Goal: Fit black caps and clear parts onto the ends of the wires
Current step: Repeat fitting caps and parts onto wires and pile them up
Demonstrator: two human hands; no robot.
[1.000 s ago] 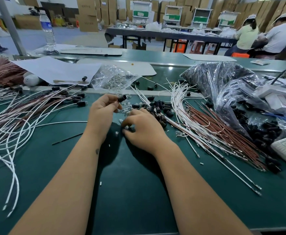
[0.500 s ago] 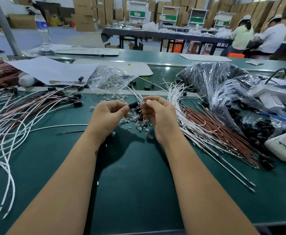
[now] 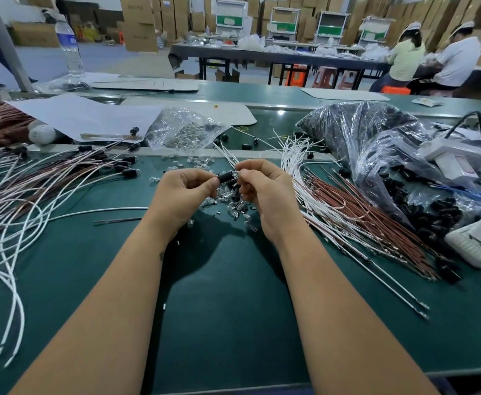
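Above the middle of the green table: left hand pinching a black cap, right hand pinching a clear part against its end. Water bottle at far left edge, label unreadable.

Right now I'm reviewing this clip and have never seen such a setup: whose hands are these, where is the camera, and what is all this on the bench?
No machine here: a person works with bare hands, filmed by a camera on their own head looking down. The left hand pinches a black cap, and the right hand meets it, pinching what looks like a small clear part. On the green bench lie loose clear parts, capped wires on the left, bare wires on the right, and a bag of black caps.
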